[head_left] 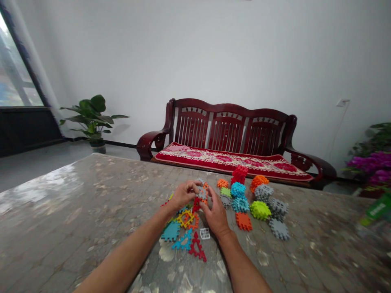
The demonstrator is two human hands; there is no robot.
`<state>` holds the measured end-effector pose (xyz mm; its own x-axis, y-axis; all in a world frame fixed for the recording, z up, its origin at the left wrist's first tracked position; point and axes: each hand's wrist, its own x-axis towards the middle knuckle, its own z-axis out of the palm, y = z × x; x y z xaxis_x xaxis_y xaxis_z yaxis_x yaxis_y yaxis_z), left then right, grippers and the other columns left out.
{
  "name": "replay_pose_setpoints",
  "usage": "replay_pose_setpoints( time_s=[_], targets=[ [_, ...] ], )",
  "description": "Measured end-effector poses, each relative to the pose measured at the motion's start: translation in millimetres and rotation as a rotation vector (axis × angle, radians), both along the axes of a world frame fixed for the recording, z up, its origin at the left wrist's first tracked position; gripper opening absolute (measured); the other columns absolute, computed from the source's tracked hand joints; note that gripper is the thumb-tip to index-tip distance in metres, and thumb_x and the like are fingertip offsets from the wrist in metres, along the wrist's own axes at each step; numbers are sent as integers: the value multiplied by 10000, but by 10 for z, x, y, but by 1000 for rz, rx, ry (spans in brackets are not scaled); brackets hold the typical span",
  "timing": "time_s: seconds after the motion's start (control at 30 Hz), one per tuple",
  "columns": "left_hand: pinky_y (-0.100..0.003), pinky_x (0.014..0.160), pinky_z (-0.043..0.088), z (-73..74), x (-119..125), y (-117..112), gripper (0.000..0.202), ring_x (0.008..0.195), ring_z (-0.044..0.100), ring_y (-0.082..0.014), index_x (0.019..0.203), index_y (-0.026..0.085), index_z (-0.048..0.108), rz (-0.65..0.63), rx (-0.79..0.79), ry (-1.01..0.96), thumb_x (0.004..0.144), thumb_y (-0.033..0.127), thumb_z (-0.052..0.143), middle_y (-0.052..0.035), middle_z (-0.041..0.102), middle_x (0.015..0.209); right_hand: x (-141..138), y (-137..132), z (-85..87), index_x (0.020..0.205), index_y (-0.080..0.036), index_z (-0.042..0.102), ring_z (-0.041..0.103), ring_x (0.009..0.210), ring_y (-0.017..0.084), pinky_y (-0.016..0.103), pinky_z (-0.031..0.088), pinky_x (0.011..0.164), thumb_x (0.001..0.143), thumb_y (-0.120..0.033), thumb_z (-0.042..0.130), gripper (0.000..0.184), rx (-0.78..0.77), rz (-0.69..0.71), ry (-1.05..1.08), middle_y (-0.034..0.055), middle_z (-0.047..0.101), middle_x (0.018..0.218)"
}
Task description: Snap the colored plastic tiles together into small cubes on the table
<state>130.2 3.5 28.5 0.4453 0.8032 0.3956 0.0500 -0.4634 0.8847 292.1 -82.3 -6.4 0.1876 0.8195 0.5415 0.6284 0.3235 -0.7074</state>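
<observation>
Both hands meet over a scatter of toothed plastic building pieces on a marbled table (76,203). My left hand (182,194) and my right hand (216,215) are closed together on a small assembly of grey, orange and red pieces (201,193), held just above the table. Under and in front of the hands lie flat pieces: a yellow frame (185,218), a teal square (171,231), a blue triangle (184,241), a red triangle (197,247) and a small white grid piece (205,233).
Right of the hands are built cubes and balls: red (240,174), orange (259,182), blue (238,189), green (260,210), grey (277,207), plus a flat orange piece (243,221). Behind stand a red wooden bench (229,138) and potted plants (91,116).
</observation>
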Motion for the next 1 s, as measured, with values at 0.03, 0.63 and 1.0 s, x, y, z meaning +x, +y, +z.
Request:
replay_pose_setpoints(
  time_s=[0.03,0.63,1.0],
  targets=[
    [-364,985,477,-14,15,-27,155,1143,640,-227,646,166,597,-14,-3,-7,630,12,596,-118,695,1213,4,2,-3,1424,-219,487,571,1240,267,450,469,1049,838,-323,641,614,7,9,14,103,593,1373],
    [-361,880,512,38,-23,-234,160,1040,675,-261,530,168,611,-103,-136,-52,664,191,695,-130,708,1216,3,13,19,1311,-221,586,617,1139,248,400,509,1002,718,-182,692,603,33,121,139,85,642,1265],
    [-308,804,547,124,-57,-367,410,890,681,-168,1017,186,627,-17,-524,-236,631,198,765,-73,694,1096,8,-4,57,1237,-206,621,623,1050,239,388,530,944,722,-192,700,521,55,27,106,86,643,1168]
  ],
)
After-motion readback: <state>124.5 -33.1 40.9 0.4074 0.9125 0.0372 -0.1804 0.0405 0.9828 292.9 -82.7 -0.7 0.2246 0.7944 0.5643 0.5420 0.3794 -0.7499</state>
